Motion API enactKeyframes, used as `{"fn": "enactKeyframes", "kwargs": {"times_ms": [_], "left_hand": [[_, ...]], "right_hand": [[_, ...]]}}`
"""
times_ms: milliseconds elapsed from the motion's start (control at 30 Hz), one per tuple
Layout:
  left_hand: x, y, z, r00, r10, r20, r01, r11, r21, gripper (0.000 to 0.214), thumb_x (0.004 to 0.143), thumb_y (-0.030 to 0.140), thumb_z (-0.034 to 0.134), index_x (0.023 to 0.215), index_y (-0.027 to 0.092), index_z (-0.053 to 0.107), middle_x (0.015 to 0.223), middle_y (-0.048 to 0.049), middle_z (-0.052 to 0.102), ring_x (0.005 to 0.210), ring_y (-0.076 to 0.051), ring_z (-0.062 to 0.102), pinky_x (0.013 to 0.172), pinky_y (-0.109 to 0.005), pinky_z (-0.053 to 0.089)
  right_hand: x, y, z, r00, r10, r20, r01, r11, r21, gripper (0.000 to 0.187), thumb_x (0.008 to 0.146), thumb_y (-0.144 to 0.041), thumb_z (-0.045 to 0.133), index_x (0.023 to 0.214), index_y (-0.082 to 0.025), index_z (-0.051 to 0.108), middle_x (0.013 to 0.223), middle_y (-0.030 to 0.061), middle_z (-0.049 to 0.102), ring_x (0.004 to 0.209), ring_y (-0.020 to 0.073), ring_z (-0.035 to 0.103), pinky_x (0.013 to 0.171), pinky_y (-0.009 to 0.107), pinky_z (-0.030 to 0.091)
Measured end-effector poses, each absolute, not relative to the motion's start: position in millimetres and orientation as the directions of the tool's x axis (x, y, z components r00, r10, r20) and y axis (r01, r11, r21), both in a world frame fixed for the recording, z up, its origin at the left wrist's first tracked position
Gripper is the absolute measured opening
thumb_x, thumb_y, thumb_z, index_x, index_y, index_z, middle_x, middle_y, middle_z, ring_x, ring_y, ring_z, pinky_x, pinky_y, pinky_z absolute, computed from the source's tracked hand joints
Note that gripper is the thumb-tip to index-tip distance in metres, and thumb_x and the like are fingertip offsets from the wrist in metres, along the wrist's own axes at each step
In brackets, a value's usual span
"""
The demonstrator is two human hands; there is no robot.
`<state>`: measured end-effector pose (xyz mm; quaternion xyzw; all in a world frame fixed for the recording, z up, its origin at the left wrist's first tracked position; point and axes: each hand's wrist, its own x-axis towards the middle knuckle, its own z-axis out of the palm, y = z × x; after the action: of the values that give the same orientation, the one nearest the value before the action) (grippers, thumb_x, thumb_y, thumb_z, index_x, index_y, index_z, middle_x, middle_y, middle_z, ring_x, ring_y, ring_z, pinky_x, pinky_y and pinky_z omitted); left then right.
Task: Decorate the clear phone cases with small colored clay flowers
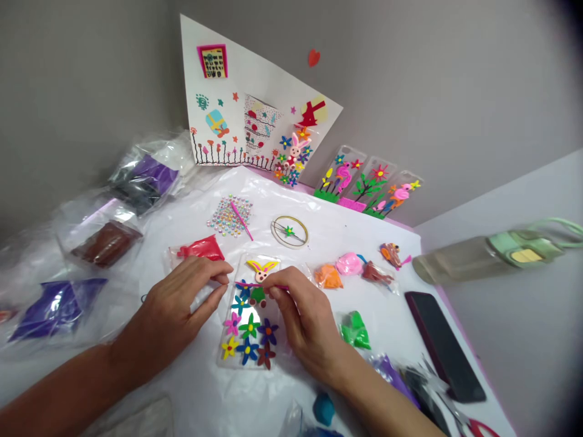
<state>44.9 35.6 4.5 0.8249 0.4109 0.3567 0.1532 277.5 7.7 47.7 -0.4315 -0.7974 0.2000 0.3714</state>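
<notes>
A clear phone case point(248, 315) lies flat on the white table sheet, decorated with several clay flowers and a bunny with yellow ears point(262, 268). My right hand point(307, 321) is closed in a pinch on a thin pink tool point(259, 285) whose tip lies across the case just under the bunny. My left hand point(182, 300) rests beside the case's left edge with fingers curled, fingertips touching the case and a clear bag. A red clay bag point(200, 247) sits just beyond my left hand.
Bags of clay lie around: brown point(107, 243), purple point(57, 303), green point(355, 331), orange point(328, 276), pink point(350, 264). A rhinestone sheet point(230, 215), a tape ring point(290, 232), a black phone point(444, 346), a bottle point(492, 255) and decorated cases point(367, 185) against the wall.
</notes>
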Motion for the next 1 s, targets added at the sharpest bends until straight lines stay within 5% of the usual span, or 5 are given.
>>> {"fn": "enactKeyframes", "kwargs": {"times_ms": [567, 1000], "left_hand": [[45, 36, 7, 0.436, 0.766, 0.471, 0.547, -0.642, 0.538, 0.014, 0.109, 0.026, 0.048, 0.12, 0.024, 0.057, 0.105, -0.0007, 0.067, 0.098, -0.016, 0.066, 0.092, -0.026, 0.045], [45, 37, 6, 0.432, 0.77, 0.469, 0.548, -0.637, 0.541, 0.014, 0.109, 0.027, 0.05, 0.119, 0.024, 0.058, 0.107, -0.0016, 0.068, 0.101, -0.017, 0.066, 0.094, -0.027, 0.045]], "right_hand": [[278, 6, 46, -0.433, 0.798, 0.419, 0.557, 0.603, -0.571, 0.022, 0.102, -0.005, 0.044, 0.114, -0.017, 0.058, 0.098, 0.0092, 0.067, 0.091, 0.0181, 0.062, 0.078, 0.028, 0.053], [280, 5, 58, -0.181, 0.909, 0.376, 0.445, 0.417, -0.793, 0.014, 0.108, -0.018, 0.051, 0.101, -0.02, 0.062, 0.091, 0.0015, 0.067, 0.082, 0.0112, 0.064, 0.074, 0.023, 0.05]]}}
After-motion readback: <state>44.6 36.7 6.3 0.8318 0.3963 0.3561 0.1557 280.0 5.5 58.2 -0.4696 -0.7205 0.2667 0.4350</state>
